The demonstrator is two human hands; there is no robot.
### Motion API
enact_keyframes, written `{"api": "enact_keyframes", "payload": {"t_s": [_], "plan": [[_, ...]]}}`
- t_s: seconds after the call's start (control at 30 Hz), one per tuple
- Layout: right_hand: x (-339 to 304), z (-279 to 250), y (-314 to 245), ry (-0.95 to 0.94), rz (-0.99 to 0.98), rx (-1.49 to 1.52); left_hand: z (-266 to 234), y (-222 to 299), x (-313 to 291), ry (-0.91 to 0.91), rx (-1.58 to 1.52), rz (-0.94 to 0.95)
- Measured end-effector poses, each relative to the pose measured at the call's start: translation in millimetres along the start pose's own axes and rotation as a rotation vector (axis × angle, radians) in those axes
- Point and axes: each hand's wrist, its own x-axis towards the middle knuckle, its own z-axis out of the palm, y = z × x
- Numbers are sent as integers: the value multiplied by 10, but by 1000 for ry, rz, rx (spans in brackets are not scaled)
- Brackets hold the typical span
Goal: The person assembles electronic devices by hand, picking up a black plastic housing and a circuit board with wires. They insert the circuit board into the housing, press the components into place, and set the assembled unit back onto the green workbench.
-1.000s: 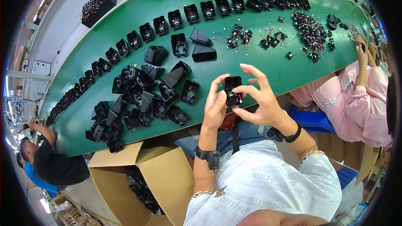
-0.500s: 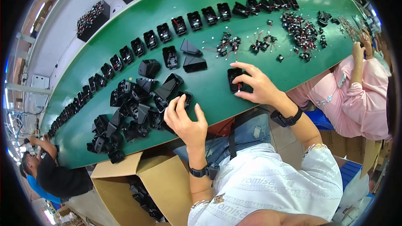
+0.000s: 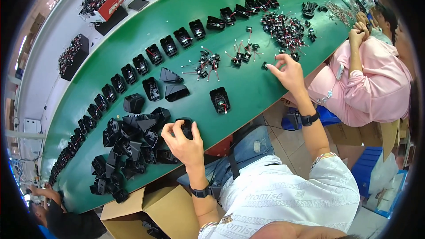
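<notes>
Head view: someone in a white shirt [image 3: 305, 190] is at a long green counter [image 3: 252, 90], both hands out over it. From where I'm standing, the left hand [image 3: 185, 149] has its thumb and fingers bent around a black housing [image 3: 187, 129], grasping it right beside a heap of black shells [image 3: 113, 132]. Much of that piece is covered by the hand, so I can't tell whether it is lifted off the surface.

The right hand [image 3: 292, 76] reaches farther out to the other side, its fingers released, with thumb and index finger parted. Just at the thumb tip lies a small black module [image 3: 264, 65], near a big tangle of wired modules [image 3: 283, 30].

Between the two hands, a wired housing [image 3: 220, 100] sits by itself, open side up, with a red lead and a pale plug showing at its lower end. Beyond it are two looser clusters, a nearer-left bunch [image 3: 205, 64] and a right-hand bunch [image 3: 242, 56], their thin leads splayed out. Off to the left, two angular black covers [image 3: 176, 93] lie close together beside an open housing.

Along the far side runs a long row of housings [image 3: 168, 46]. A cardboard box [image 3: 175, 208] stands open below the near edge, and over to the right is a co-worker in pink [image 3: 367, 84].
</notes>
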Motion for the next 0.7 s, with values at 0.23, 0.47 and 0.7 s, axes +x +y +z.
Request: {"api": "enact_keyframes", "payload": {"t_s": [0.23, 0.47, 0.7], "plan": [[-31, 215, 134, 53, -195, 146, -33, 141, -91, -179, -268, -128], [-289, -10, -454, 36, -252, 288, -78, -48, 47, -298, -231, 191], [-949, 306, -1359, -224, -622, 468, -65, -45, 23, -225, -419, 120]]}}
